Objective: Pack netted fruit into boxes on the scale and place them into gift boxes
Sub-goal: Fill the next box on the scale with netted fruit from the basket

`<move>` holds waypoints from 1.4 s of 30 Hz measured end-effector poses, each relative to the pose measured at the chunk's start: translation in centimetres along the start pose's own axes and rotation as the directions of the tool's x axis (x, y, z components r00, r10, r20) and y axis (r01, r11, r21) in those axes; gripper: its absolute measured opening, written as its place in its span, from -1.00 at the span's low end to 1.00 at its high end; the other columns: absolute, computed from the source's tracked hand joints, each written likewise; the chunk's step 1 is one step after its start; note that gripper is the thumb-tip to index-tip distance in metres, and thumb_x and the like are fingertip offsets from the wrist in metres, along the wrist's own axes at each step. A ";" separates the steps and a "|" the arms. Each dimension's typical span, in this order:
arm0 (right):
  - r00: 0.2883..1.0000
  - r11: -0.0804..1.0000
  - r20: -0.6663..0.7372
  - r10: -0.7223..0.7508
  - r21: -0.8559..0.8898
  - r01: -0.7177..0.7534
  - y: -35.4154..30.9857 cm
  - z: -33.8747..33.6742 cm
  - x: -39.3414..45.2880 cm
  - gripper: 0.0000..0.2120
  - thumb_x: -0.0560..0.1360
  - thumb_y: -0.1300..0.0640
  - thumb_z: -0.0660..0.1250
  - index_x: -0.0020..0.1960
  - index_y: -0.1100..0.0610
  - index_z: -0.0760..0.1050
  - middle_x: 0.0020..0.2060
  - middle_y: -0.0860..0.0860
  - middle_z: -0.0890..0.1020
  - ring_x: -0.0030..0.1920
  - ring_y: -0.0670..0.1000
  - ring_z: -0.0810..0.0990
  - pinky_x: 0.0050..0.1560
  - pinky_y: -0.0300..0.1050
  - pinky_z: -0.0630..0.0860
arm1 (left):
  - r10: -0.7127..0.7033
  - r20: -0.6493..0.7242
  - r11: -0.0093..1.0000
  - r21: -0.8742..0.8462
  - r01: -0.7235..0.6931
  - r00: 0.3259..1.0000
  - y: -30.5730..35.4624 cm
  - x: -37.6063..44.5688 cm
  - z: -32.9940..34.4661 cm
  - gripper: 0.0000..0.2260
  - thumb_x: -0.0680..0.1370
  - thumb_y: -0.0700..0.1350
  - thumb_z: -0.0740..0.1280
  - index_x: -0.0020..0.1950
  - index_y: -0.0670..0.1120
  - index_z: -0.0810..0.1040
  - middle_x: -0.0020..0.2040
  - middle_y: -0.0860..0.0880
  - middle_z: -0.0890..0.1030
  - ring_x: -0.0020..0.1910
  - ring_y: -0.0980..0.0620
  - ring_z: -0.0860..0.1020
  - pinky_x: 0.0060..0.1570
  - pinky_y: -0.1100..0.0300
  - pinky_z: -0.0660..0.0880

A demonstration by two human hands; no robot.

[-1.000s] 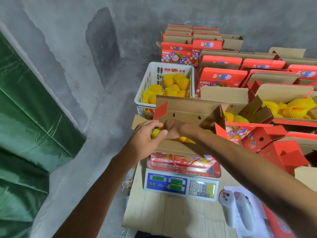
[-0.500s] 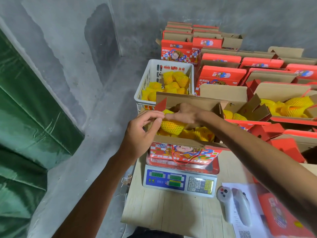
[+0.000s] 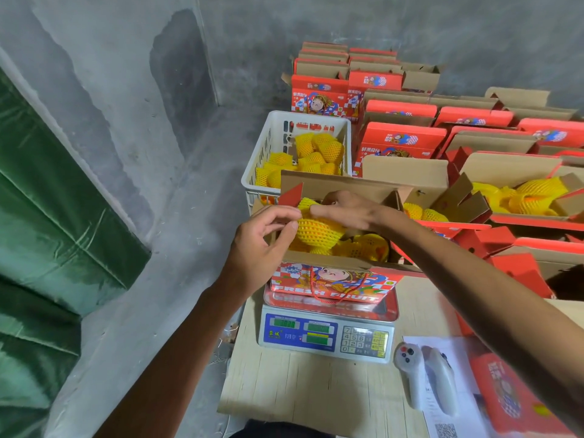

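Together, the left hand and right hand pinch a yellow foam-netted fruit held over the open red printed cardboard box on the blue-faced electronic scale. More netted fruit fills the white slatted plastic crate just beyond, with open red gift boxes to the right.

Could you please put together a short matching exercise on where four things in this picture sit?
Things:
1. netted fruit
2. open box
3. white basket
4. white handheld device

Places:
A. on the scale
B. behind the box on the scale
C. between the left hand and right hand
D. on the table, right of the scale

Pairs: 1-C, 2-A, 3-B, 4-D
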State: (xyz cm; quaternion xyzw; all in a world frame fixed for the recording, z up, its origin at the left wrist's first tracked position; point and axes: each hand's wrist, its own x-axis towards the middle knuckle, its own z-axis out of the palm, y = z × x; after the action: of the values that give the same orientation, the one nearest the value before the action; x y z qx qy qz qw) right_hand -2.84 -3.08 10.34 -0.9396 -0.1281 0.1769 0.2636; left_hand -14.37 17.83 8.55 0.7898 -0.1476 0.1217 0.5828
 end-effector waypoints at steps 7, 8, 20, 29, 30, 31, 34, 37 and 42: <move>0.999 0.987 -0.002 -0.045 0.155 0.045 0.3 -2.2 -0.4 -0.46 0.40 -0.43 0.20 0.00 0.01 0.58 -0.19 -0.08 0.61 -0.20 -0.04 0.55 -0.19 -0.11 0.44 | -0.041 -0.012 0.997 -0.073 0.040 0.999 -0.1 2.2 1.2 -0.71 0.63 -0.24 0.38 0.34 -0.10 0.55 0.30 -0.02 0.59 0.31 0.07 0.58 0.33 -0.01 0.55; 0.999 0.983 -0.012 -0.032 0.178 0.034 0.2 -2.7 -0.4 -0.44 0.37 -0.43 0.19 0.03 0.01 0.60 -0.17 -0.06 0.63 -0.18 -0.03 0.56 -0.17 -0.10 0.48 | -0.028 -0.005 0.998 -0.058 0.028 1.000 0.0 2.6 1.3 -0.69 0.62 -0.21 0.39 0.36 -0.07 0.54 0.32 0.00 0.57 0.33 0.09 0.56 0.35 0.02 0.54; 0.994 0.900 -0.112 0.005 0.433 0.044 -3.2 -8.1 2.6 -0.56 0.57 -0.31 0.11 -0.31 -0.05 0.43 -0.50 -0.08 0.49 -0.53 -0.09 0.41 -0.36 -0.16 0.29 | -0.081 0.036 0.977 0.200 0.072 0.996 0.1 11.5 0.9 -0.18 0.41 0.25 0.51 0.58 0.17 0.22 0.51 0.07 0.39 0.46 0.05 0.41 0.43 -0.06 0.44; 0.984 0.941 -0.159 0.085 0.338 -0.027 -4.0 -11.2 10.4 -0.35 0.58 -0.41 0.12 0.08 0.19 0.56 -0.10 0.12 0.67 -0.23 0.07 0.60 -0.12 -0.05 0.52 | -0.225 -0.090 0.954 0.183 0.238 0.970 -3.9 23.1 0.2 -0.29 0.27 0.20 0.55 0.38 0.08 0.47 0.17 0.15 0.55 0.21 0.11 0.53 -0.03 0.30 0.46; 0.985 0.940 -0.144 0.092 0.340 -0.038 -3.3 -11.2 11.4 -0.37 0.60 -0.38 0.13 0.14 0.18 0.57 -0.04 0.09 0.69 -0.24 0.05 0.65 -0.12 -0.06 0.57 | -0.258 -0.082 0.943 0.193 0.270 0.963 -5.0 24.2 0.2 -0.29 0.24 0.22 0.53 0.34 0.08 0.49 0.13 0.16 0.56 0.19 0.10 0.54 -0.04 0.27 0.48; 0.988 0.937 -0.120 0.099 0.345 -0.053 -2.7 -11.0 12.5 -0.41 0.61 -0.34 0.16 0.18 0.17 0.56 0.00 0.08 0.70 -0.24 0.04 0.68 -0.12 -0.06 0.61 | -0.289 -0.064 0.931 0.216 0.296 0.955 -6.3 25.2 0.3 -0.29 0.22 0.23 0.52 0.34 0.07 0.49 0.13 0.15 0.56 0.19 0.09 0.55 -0.03 0.22 0.50; 0.993 0.948 -0.014 0.117 0.300 -0.107 -0.6 -10.2 15.4 -0.51 0.64 -0.22 0.24 0.26 0.18 0.55 0.06 0.10 0.69 -0.18 0.07 0.70 -0.07 0.00 0.66 | -0.391 0.012 0.873 0.320 0.367 0.920 -10.5 27.7 0.8 -0.23 0.27 0.20 0.55 0.43 0.05 0.41 0.30 0.00 0.54 0.25 -0.02 0.55 0.17 0.01 0.56; 0.988 0.967 0.073 0.139 0.206 -0.152 1.2 -8.8 17.7 -0.56 0.64 -0.15 0.28 0.24 0.21 0.55 0.11 0.13 0.67 -0.15 0.09 0.68 -0.07 0.01 0.61 | -0.446 0.024 0.807 0.443 0.390 0.895 -15.0 29.5 1.9 -0.22 0.33 0.17 0.56 0.47 0.02 0.37 0.40 -0.09 0.47 0.32 -0.10 0.49 0.21 0.02 0.52; 0.974 0.966 0.144 0.177 0.163 -0.199 3.7 -7.7 20.2 -0.53 0.63 -0.13 0.30 0.24 0.27 0.56 0.14 0.18 0.67 -0.15 0.08 0.65 -0.02 0.04 0.60 | -0.540 0.149 0.757 0.517 0.400 0.829 -19.8 31.3 4.4 -0.19 0.34 0.18 0.57 0.50 0.04 0.34 0.33 -0.13 0.52 0.26 -0.17 0.53 0.08 0.00 0.55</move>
State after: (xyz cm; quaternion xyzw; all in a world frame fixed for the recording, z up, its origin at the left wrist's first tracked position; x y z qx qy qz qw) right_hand 19.05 -2.81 9.15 -0.9071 -0.0389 0.2720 0.3188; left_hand 22.14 16.20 1.16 0.9259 0.0077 -0.1152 0.3597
